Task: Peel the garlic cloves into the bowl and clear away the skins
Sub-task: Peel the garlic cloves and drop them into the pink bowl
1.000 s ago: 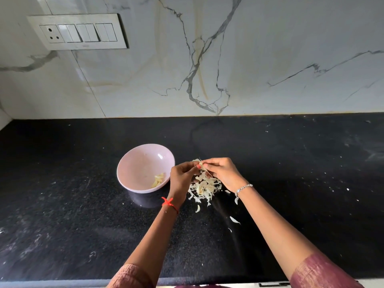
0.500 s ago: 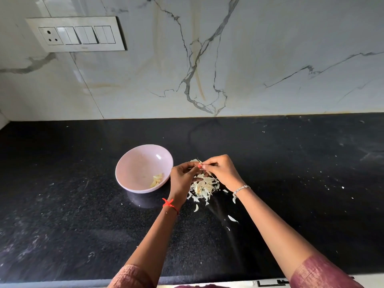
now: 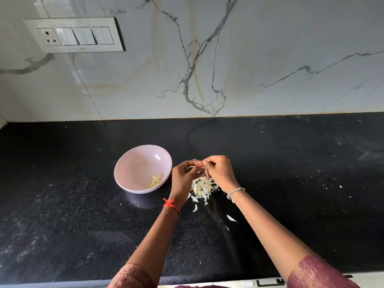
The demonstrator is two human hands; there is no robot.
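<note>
On the black speckled stone countertop (image 3: 291, 183), peeling is best done just right of the pale pink round bowl (image 3: 124, 163), over the heap of papery white skins (image 3: 202, 187), so scraps likely fall together. Left hand (image 3: 184, 175) and right hand (image 3: 220, 171) meet above that heap, fingertips curled, both pinching one small garlic clove (image 3: 200, 163).

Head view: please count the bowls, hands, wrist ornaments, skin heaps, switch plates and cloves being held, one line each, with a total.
Bowls: 1, pink bowl
Hands: 2, left hand and right hand
Wrist ornaments: 2, red thread and silver bracelet
Skin heaps: 1, skin heap
Switch plates: 1, switch plate
Held cloves: 1, garlic clove pinched by both hands
Total: 8
</note>
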